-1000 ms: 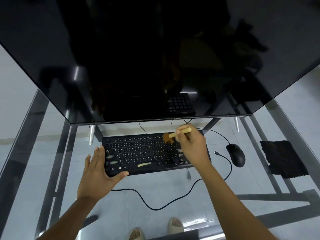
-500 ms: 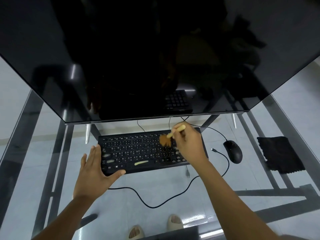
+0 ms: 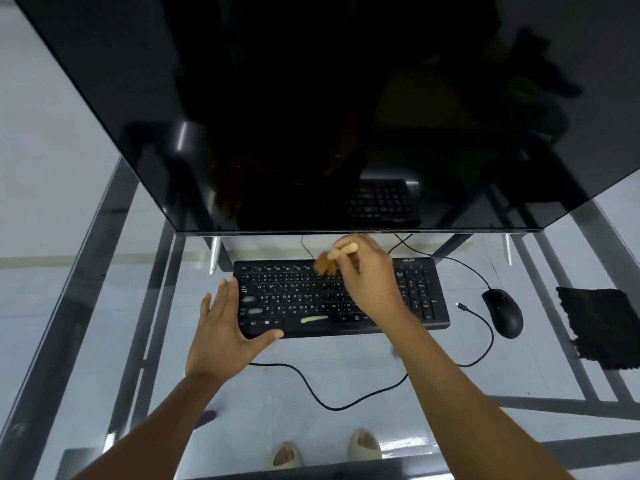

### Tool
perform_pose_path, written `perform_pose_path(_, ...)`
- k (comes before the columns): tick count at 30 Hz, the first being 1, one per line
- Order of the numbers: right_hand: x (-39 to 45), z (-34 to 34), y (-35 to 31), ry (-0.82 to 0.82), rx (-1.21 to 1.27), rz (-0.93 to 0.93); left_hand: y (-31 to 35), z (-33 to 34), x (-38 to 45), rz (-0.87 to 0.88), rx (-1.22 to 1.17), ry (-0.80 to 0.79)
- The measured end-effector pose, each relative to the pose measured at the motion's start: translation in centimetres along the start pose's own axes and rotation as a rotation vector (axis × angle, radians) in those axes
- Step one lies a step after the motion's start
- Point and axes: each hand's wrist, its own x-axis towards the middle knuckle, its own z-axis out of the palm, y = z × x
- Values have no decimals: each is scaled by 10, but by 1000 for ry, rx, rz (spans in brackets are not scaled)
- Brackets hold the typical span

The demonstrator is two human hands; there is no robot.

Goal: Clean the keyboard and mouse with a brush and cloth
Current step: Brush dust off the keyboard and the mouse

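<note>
Since a second ago the brush [image 3: 327, 263] has swept leftward along the top key rows of the keyboard [image 3: 341, 296], its bristles blurred with motion. Fingers of the right hand [image 3: 369, 275] curl in a pinching grip round the pale handle, angling the bristles down so they can flick dust out between the keys. With fingers spread flat, the left hand [image 3: 221, 329] braces the keyboard's left end, probably to stop it sliding on the glass surface [image 3: 346, 372]. Mouse [image 3: 503, 311] and cloth [image 3: 604, 327] wait well apart to the right.
</note>
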Motion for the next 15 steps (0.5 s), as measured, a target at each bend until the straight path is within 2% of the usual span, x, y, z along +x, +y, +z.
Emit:
perform_pose_path(1,1,1,-4,67,22,-9,0,1,0,-1,0,4)
perform_pose_path(2,1,3,-8,67,79,1,0,1,0,-3,3,9)
perform_pose_path(3,2,5,-12,18,147,27,-1,1,0,-4,12,10)
perform_pose_path(4,1,9,-15,-103,166,52,-1,1,0,-1,22,12)
perform_pose_path(5,0,14,-18,-223,147,65,-1,1,0,1,27,14)
perform_pose_path(6,-1,18,-20,-268,66,35,-2,1,0,-1,27,13)
perform_pose_path(8,0,25,-21,-131,3,-41,-3,2,1,-4,23,6)
perform_pose_path(10,1,28,-26,-12,58,-65,-2,2,1,-1,16,11)
perform_pose_path(11,2,29,-30,-36,107,-39,-2,2,1,2,14,16)
perform_pose_path(13,1,36,-35,-217,100,4,0,0,0,-2,6,15)
perform_pose_path(14,0,39,-35,-252,48,-14,1,0,-1,-7,-1,16)
perform_pose_path(15,1,41,-36,-216,24,-41,1,-1,-1,-11,-7,19)
